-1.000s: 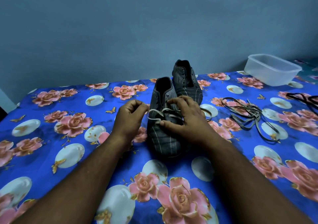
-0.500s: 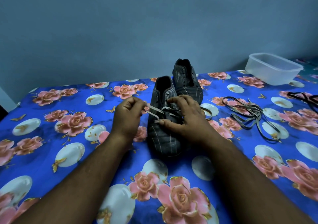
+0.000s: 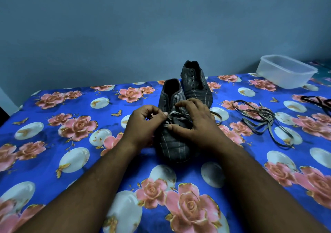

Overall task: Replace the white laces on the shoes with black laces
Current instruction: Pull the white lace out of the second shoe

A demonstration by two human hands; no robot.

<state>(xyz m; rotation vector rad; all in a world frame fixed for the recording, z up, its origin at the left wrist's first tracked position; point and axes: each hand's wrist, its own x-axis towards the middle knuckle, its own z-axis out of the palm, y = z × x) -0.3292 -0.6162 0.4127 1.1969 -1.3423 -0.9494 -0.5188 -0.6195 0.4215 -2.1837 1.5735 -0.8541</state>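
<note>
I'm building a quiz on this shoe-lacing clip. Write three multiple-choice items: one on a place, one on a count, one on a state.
1. Where is the clear plastic container?
A. Far right of the bed, by the wall
B. Between the two shoes
C. Under the left hand

2. How many shoes are in view?
A. One
B. Two
C. Three

3. What state is the far shoe in?
A. Fully laced in white
B. Laced in black
C. No lace in its eyelets

Answers:
1 A: the clear plastic container sits at the far right edge.
2 B: the near shoe and the far shoe.
3 C: its eyelets are bare, while the left hand and right hand work the white lace on the near one.
</note>
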